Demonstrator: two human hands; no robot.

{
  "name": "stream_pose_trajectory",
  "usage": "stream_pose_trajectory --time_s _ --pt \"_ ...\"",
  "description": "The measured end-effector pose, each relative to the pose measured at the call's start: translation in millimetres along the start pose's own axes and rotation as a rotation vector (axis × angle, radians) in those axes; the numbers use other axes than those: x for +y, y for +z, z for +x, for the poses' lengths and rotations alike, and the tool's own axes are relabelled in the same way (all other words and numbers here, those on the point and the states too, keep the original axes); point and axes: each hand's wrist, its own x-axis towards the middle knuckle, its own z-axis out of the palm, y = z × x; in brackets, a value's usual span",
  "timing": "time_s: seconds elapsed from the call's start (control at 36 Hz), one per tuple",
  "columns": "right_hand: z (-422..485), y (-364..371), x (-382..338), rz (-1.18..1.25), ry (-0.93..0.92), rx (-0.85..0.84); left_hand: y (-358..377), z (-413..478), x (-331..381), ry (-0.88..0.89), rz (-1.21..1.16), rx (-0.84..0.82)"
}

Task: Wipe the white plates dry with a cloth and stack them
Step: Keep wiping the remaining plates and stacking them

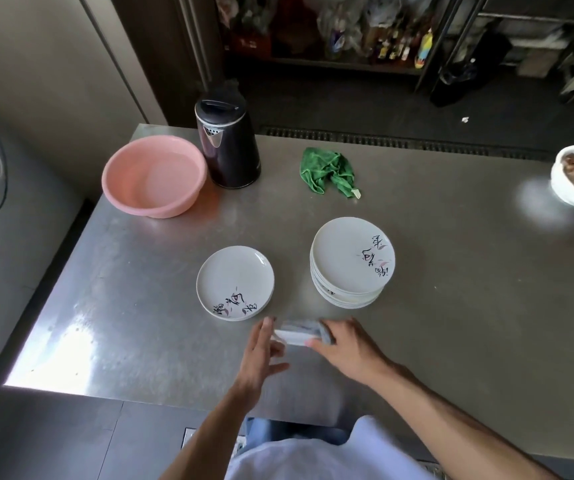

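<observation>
The steel table (451,271) is occupying most of the frame, and the person is standing at its near edge, at the bottom of the frame. Both hands are working at lower centre on a folded cloth (296,332), pale grey and white, which is lying on the table surface. The right hand (344,348) is gripping the right end of this cloth, with its fingers curled over the fold and the thumb pressing at the near side. The left hand (261,355) is lying open, its fingers straight and slightly spread, and is touching the cloth's left end edge-on. A single plate (235,282), white with dark lettering near its lower rim, is sitting flat just above and left of the hands. A stack of plates (353,261) of the same pattern is standing right of centre, apart from the single plate. A green cloth (328,171) is lying crumpled above the stack, well clear of it. At upper left a pink basin (161,211) is holding clear water, and a black kettle (228,147) is standing just beside it. A white bowl (569,199) of brown food is sitting at the right edge of the frame.
</observation>
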Motion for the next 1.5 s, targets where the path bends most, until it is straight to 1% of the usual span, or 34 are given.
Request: stream_pose_trajectory --time_s 0.03,0.08,0.11,0.14,0.22,0.28,0.33,0.42,0.47,0.5,0.56,0.61,0.67,0.72,0.75,0.78,0.81,0.83,0.92,0.97,1.03,1.11,1.17,1.22,1.28,1.36,1.42,1.5 --pt "4 -5 -1 0.091 0.043 0.008 -1 -1 2 0.059 0.097 -0.002" --pt "11 -13 2 0.232 0.071 0.055 -4 -1 3 0.186 0.309 0.006" --pt "13 -17 4 0.286 0.084 0.084 -7 1 2 0.23 0.383 0.008" --pt "14 -20 7 0.332 0.103 0.107 -9 2 2 0.251 0.403 -0.008" --pt "15 -22 17 0.409 0.158 0.134 -10 -5 4 0.259 0.3 -0.105" --pt "13 -18 22 0.402 0.186 0.156 -10 -9 4 0.258 0.253 -0.126" --pt "11 -12 27 0.37 0.231 0.237 -10 -10 2 0.241 0.205 -0.122" --pt "3 0 32 0.322 0.339 0.416 -8 -12 -6 0.177 0.151 -0.064" --pt "-3 9 35 0.261 0.335 0.447 -7 -13 -9 0.12 0.119 -0.003" --pt "-6 12 33 0.246 0.306 0.406 -7 -13 -10 0.088 0.102 0.018" --pt "-11 20 32 0.228 0.205 0.238 -3 -10 -13 0.021 0.06 0.029" --pt "-11 29 32 0.168 0.119 0.127 4 -6 -13 -0.039 0.037 0.039" --pt "-8 40 34 0.039 0.053 0.083 12 -1 -13 -0.093 0.018 0.059" --pt "-4 52 35 -0.178 -0.01 0.026 17 4 -12 -0.13 0.0 0.075" --pt "-3 57 38 -0.265 -0.021 -0.003 19 7 -12 -0.142 -0.01 0.083" --pt "-4 59 39 -0.3 -0.004 -0.032 20 10 -11 -0.152 -0.021 0.091" --pt "-7 60 40 -0.303 0.012 -0.058 21 13 -11 -0.158 -0.033 0.1" --pt "-11 60 43 -0.299 -0.012 -0.081 22 16 -10 -0.161 -0.044 0.109" --pt "-26 53 48 -0.294 -0.183 -0.194 21 25 -9 -0.193 -0.051 0.146" --pt "-37 42 54 -0.294 -0.208 -0.274 19 29 -10 -0.228 -0.058 0.164" --pt "-44 34 65 -0.315 -0.169 -0.283 17 29 -13 -0.238 -0.048 0.168" --pt "-40 31 73 -0.366 -0.038 -0.19 17 28 -19 -0.234 -0.03 0.17" --pt "-28 35 67 -0.337 0.072 -0.148 19 27 -21 -0.23 -0.032 0.16" --pt "-14 41 56 -0.299 0.115 -0.139 22 26 -22 -0.233 -0.048 0.14" --pt "-6 47 46 -0.317 0.084 -0.146 22 26 -22 -0.232 -0.057 0.121" --pt "-12 54 38 -0.365 -0.076 -0.23 18 29 -19 -0.229 -0.039 0.151" --pt "-21 52 39 -0.307 -0.174 -0.281 15 32 -19 -0.242 -0.037 0.179" --pt "-32 42 46 -0.221 -0.19 -0.288 12 31 -23 -0.269 -0.057 0.178"
